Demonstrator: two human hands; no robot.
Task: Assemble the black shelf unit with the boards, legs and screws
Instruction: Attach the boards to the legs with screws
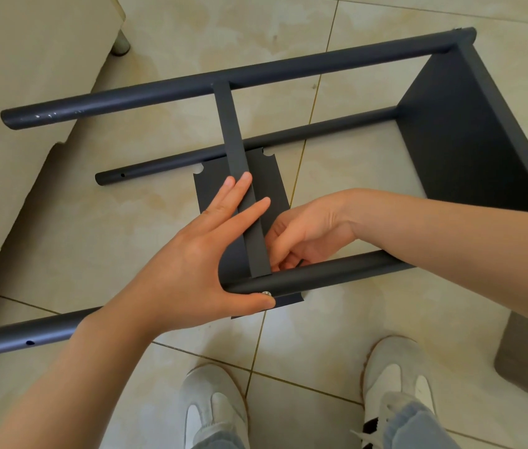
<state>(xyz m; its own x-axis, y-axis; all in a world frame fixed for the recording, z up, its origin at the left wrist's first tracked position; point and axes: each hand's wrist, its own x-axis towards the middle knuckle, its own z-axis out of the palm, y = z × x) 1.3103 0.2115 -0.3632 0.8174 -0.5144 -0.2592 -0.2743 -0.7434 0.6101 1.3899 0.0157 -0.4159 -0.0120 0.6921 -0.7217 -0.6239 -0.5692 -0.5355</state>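
The black shelf unit (321,129) lies on its side on the tiled floor (94,238), half built. One board (470,131) is already fixed at the right end, between the legs. The far leg (191,89) and the near leg (337,273) run across the view from left to right, and a thinner-looking leg (165,162) lies between them, lower, on the floor.

A second board (233,134) stands on its edge and reaches from the far leg to the near leg. Under it a third board (270,179) with notched corners lies flat on the tiles.

The left hand (188,254) is spread wide: its straight fingers lie against the standing board and the thumb presses under the near leg, just beside a silver screw (266,293). The right hand (308,231) is on the other side of this board, its fingers curled around a thin black piece (300,263), too small to name. Two white shoes (214,406) stand close to the near leg.
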